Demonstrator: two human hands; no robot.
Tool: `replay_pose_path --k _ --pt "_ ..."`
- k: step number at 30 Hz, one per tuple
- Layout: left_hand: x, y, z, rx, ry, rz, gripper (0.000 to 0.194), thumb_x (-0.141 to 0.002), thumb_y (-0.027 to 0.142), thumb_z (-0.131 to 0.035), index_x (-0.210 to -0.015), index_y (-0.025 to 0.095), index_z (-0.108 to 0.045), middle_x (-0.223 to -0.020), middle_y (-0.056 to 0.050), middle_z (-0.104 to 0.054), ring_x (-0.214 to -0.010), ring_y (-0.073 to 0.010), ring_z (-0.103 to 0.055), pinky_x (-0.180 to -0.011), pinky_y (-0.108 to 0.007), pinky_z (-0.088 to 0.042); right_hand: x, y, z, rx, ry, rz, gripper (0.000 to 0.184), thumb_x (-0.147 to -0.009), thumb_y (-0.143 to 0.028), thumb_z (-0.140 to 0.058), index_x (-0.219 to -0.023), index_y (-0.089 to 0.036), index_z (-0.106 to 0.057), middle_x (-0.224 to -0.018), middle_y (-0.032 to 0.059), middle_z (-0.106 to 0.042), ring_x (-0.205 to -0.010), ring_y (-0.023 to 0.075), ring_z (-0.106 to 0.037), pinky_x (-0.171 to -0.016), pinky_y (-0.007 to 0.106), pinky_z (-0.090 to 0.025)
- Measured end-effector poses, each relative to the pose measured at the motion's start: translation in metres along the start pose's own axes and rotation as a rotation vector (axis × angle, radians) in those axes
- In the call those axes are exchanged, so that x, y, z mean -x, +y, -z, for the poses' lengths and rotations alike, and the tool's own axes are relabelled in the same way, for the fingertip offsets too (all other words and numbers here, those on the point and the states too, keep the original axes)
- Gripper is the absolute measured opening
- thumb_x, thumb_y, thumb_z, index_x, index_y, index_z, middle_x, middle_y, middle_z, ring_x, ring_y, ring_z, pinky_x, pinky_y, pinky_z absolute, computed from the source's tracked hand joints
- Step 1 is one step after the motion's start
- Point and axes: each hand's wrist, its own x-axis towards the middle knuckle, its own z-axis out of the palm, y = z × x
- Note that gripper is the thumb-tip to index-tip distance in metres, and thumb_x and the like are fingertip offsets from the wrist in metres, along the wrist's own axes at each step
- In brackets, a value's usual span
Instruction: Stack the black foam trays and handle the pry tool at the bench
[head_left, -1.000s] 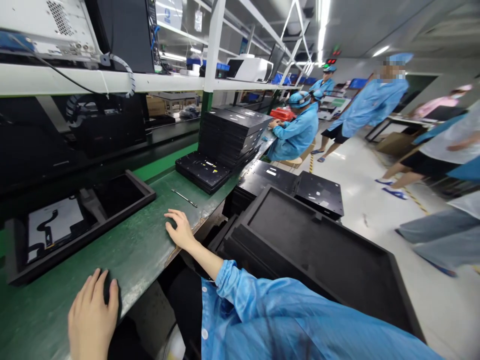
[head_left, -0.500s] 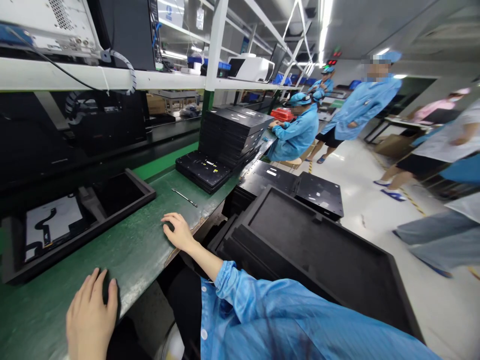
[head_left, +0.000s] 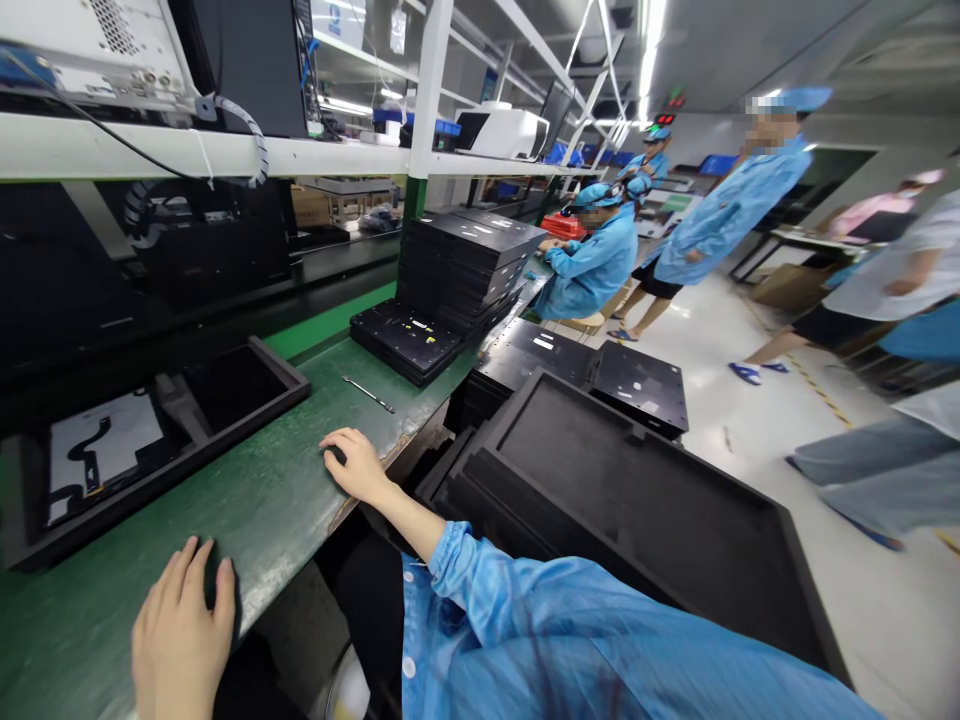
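No writing can be made out: the white stickers on the stacked black panels (head_left: 465,255), the hanging tag (head_left: 396,30) above the shelf and the red and green lit sign (head_left: 673,100) are all too small or blurred.

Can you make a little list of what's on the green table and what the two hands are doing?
left hand: flat on the table edge, over a small dark thing, fingers spread
right hand: resting on the table, over a small dark thing, holding nothing
tray: black, in front of the hands, a white sheet with a black shape in its left part
thin tool: lying on the table beyond the right hand
stack: black flat units, far end of the table
foam tray: black, to the right, off the table
people: several in blue coats farther off
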Motion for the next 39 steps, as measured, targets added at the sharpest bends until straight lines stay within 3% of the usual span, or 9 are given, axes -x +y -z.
replay_pose_path --k 34,39 --pt "0.0018 -0.0028 -0.0015 0.015 -0.014 0.006 0.059 -0.110 0.048 -0.041 -0.159 0.019 -0.058 -0.169 -0.018 -0.056 -0.159 -0.0390 -0.048 -0.131 -0.060 -0.038 -0.0002 -0.0033 0.0026 0.056 -0.043 0.003 0.016 -0.102 -0.017 -0.067 -0.110 -0.026 -0.077 -0.121 0.0020 -0.079 -0.115 0.0214 -0.069 -0.108 0.038 -0.050" --pt "-0.0002 0.0015 0.0020 0.007 -0.017 0.007 0.060 -0.111 0.050 -0.038 -0.154 0.014 -0.061 -0.168 -0.020 -0.056 -0.159 -0.0394 -0.048 -0.132 -0.059 -0.038 -0.0004 -0.0047 0.0029 0.065 -0.056 -0.003 0.016 -0.102 -0.016 -0.068 -0.111 -0.026 -0.077 -0.121 0.0022 -0.079 -0.116 0.0208 -0.068 -0.108 0.038 -0.049"
